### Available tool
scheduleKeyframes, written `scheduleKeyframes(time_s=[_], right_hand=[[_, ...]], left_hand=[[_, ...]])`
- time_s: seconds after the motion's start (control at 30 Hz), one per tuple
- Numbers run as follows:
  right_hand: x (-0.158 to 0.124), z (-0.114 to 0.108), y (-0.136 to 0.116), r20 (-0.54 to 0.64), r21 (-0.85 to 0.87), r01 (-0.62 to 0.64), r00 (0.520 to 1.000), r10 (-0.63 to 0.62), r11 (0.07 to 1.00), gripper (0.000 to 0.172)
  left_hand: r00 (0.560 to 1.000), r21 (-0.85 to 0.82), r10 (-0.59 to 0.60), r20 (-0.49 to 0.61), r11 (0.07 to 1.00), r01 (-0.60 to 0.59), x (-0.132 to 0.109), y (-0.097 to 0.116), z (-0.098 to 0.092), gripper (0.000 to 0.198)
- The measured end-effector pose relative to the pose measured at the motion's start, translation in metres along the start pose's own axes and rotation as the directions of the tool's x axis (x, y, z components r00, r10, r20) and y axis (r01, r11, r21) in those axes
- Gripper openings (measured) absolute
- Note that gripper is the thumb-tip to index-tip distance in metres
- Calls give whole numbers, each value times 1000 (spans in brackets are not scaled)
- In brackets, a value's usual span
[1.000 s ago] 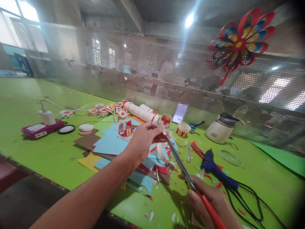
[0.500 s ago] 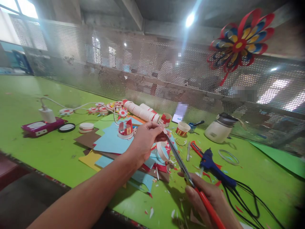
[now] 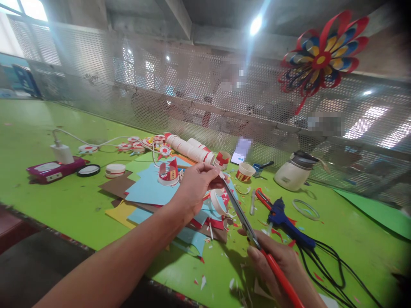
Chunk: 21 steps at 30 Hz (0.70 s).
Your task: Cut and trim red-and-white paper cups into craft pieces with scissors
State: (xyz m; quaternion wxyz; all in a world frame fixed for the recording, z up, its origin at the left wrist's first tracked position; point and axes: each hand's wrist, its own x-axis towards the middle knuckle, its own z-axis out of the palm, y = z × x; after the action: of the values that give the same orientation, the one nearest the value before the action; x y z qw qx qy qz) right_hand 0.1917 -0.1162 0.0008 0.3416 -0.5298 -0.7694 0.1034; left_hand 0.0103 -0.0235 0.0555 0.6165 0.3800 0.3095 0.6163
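Observation:
My right hand [image 3: 276, 261] grips a pair of scissors [image 3: 240, 210] with red handles, their long metal blades pointing up and to the left. At the blade tips, my left hand [image 3: 201, 182] is closed in a pinch; what its fingertips hold is hidden. Just below it shows a white paper ring [image 3: 218, 202]; whether it hangs from the hand or rests on the pile, I cannot tell. Under both lie stacked sheets of blue paper [image 3: 150, 186]. Left of my hand stands a cut red-and-white paper cup [image 3: 168, 174].
A blue glue gun [image 3: 282, 218] with a black cable and a utility knife [image 3: 263, 197] lie at right, near a white kettle [image 3: 293, 173]. Stacked paper cups [image 3: 186, 147], a phone [image 3: 241, 150] and a purple power strip [image 3: 54, 170] are farther off. Paper scraps litter the green table [image 3: 64, 214].
Both hands and the scissors keep nearly the same place. The whole view has shifted very slightly; nothing is visibly taken up or let go.

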Motion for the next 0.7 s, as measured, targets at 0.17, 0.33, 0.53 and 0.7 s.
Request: scheduleKeyframes(time_s=[0.17, 0.33, 0.53, 0.7], right_hand=[[-1, 0, 5, 38, -61, -4, 999, 6, 998, 53], [-2, 2, 6, 22, -68, -6, 1000, 8, 998, 56], [0, -2, 0, 17, -28, 13, 1000, -12, 1000, 50], [0, -1, -1, -3, -12, 24, 1000, -24, 1000, 50]], left_hand=[[1000, -2, 3, -7, 1000, -3, 0, 0, 0, 10], [1000, 5, 12, 1, 1000, -12, 0, -1, 0, 9], [1000, 11, 21, 14, 1000, -21, 0, -3, -1, 9], [1000, 5, 22, 16, 1000, -22, 0, -2, 0, 10]])
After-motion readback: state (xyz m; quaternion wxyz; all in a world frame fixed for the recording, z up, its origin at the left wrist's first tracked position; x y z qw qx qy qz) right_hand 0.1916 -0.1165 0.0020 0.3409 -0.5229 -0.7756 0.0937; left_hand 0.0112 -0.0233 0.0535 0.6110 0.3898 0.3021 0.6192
